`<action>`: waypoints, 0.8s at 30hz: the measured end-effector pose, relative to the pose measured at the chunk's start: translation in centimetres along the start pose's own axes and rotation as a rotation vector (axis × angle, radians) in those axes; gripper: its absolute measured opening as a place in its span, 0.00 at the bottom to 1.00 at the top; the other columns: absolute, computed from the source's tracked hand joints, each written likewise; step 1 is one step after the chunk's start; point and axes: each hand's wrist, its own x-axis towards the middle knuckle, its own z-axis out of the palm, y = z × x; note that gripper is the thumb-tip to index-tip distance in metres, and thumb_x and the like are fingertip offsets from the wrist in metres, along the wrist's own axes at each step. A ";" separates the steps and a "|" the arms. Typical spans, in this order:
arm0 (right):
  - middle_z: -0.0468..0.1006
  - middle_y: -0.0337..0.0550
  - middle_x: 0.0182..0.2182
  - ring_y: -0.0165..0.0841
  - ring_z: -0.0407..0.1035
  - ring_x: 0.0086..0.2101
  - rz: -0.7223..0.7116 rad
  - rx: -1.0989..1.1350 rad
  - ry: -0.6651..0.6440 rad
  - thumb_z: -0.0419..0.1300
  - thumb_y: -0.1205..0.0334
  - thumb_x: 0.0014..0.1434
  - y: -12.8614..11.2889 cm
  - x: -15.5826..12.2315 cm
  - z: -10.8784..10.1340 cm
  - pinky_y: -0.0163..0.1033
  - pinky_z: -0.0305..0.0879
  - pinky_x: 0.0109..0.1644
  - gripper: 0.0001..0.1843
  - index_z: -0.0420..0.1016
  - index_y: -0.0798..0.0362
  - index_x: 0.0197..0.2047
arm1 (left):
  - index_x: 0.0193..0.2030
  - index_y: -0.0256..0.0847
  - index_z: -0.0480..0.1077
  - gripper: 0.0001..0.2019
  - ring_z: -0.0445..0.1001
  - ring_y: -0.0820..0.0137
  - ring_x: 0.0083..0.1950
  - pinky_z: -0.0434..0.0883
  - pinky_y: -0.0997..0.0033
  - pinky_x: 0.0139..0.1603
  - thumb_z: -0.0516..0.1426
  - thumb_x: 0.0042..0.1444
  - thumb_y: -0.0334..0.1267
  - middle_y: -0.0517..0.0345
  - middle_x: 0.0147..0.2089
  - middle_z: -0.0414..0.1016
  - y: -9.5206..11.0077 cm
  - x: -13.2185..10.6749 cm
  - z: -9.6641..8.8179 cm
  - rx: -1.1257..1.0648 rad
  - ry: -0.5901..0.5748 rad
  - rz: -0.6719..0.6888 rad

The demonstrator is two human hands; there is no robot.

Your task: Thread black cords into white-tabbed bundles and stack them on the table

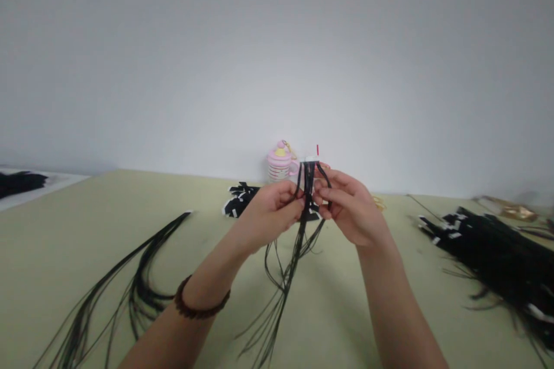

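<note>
A bundle of thin black strands (291, 265) hangs between my hands, its top end fixed to a short white tab (309, 159). From the left, my left hand (273, 212) pinches strands just below the tab, and a brown beaded bracelet (201, 307) circles that wrist. On the other side, my right hand (351, 203) has its thumb and fingers closed on a strand that bows out to the right. Whether the strands are hair or wire I cannot tell. The fingertips partly cover the upper part of the bundle.
Another black bundle (149, 259) lies left on the pale green table (208, 300). A thick pile of black bundles with white ends (489, 248) is at the right. Behind my hands are a pink lidded cup (279, 162) and more black pieces with white ends (242, 197), near the wall.
</note>
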 end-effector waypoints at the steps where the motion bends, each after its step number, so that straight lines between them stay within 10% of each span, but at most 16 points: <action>1: 0.67 0.37 0.29 0.24 0.62 0.25 0.002 -0.007 -0.014 0.63 0.64 0.46 -0.1 0.0 -0.2 0.28 0.53 0.19 0.16 0.69 0.53 0.41 | 0.32 0.37 0.63 0.04 0.54 0.82 0.19 0.51 0.79 0.19 0.55 0.54 0.35 0.68 0.23 0.62 0.1 0.0 -0.2 -0.010 0.032 0.002; 24: 0.60 0.33 0.24 0.23 0.54 0.23 -0.115 -0.476 -0.234 0.57 0.67 0.52 0.3 -1.7 1.5 0.31 0.54 0.26 0.04 0.65 0.53 0.32 | 0.28 0.37 0.66 0.05 0.61 0.82 0.19 0.58 0.82 0.20 0.59 0.50 0.33 0.67 0.20 0.66 2.4 -1.9 -2.2 0.004 0.123 0.067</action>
